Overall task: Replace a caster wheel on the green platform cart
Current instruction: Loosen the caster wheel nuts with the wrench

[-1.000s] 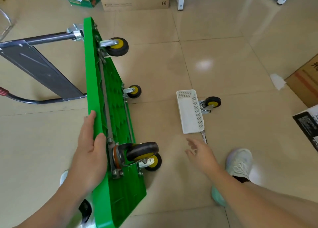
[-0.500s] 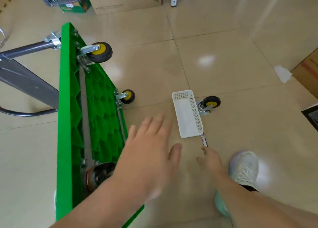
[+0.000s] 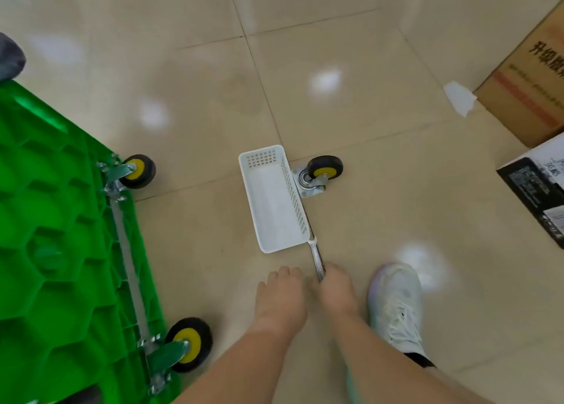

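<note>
One view only — a wide-angle camera worn on the head, tilted steeply forward and down at the tiled floor (image 3: 351,122). The left hand (image 3: 280,296) and right hand (image 3: 335,292) are framed close at lower centre; the green platform cart (image 3: 61,251) is cropped by the left edge, a cardboard box (image 3: 525,77) by the right.

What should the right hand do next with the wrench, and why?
Probably draw the wrench back, clear of the white basket, and lift it. The right hand curls over its handle end, while its far end runs out of sight along the basket's side, near the loose caster. The green cart lies with its underside showing and its casters exposed, so the tool looks needed there.
</note>
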`<state>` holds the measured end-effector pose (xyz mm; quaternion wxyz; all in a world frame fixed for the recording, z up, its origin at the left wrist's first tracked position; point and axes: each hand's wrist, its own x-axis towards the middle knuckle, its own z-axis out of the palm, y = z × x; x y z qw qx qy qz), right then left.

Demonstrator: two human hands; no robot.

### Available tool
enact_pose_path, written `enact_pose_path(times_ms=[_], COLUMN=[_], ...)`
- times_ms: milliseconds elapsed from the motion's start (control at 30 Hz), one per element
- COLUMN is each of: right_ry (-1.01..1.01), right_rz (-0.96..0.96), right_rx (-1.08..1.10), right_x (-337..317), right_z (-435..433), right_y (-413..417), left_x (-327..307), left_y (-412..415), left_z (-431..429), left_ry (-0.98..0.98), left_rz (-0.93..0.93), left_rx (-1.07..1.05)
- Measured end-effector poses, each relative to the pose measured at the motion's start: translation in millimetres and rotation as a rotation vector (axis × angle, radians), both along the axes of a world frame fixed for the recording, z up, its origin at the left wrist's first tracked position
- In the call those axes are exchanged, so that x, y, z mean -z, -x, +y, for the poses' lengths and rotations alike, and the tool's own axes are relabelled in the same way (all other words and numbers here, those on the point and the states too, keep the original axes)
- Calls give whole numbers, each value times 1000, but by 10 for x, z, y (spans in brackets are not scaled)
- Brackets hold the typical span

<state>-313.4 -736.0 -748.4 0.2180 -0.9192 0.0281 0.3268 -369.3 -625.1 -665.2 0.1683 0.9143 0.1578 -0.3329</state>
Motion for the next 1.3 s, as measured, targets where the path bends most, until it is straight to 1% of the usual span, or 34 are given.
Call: enact_pose_path(times_ms=[167, 267, 367, 567, 667, 733, 833, 967, 1067, 1167, 1300], right_ry=[115, 195, 209, 63, -93, -193, -266, -346, -396, -453, -508], right_rz=[-3, -25, -10, 65, 111, 197, 258, 286, 259, 186, 107], right_rx=[-40, -68, -32, 102, 104, 177, 272, 317, 287, 263, 188], right_x=[278, 344, 328, 343, 401, 402, 341, 149, -122, -503, -1143], right_z=[-23, 2, 39, 13, -87, -171, -278, -319, -263, -180, -21], right_y=[-63, -62, -43, 48, 130, 148, 137, 138, 189, 252, 331], left_x=[486, 637, 727, 842, 892, 960, 1019, 862, 605, 229, -428], left_y=[-157, -160, -92, -173, -276, -335, -358, -295, -250, -185, -23], left_z=[-4, 46, 100, 39, -33, -65, -116, -132, -83, 20, 139], left_ry=[43, 51, 107, 369, 478, 532, 596, 667, 686, 690, 708], left_rz=[30, 61, 75, -67, -55, -44, -18, -31, -53, -116, -245], left_rx=[-10, -47, -112, -417, -562, -691, -811, -942, -986, -1004, -1053])
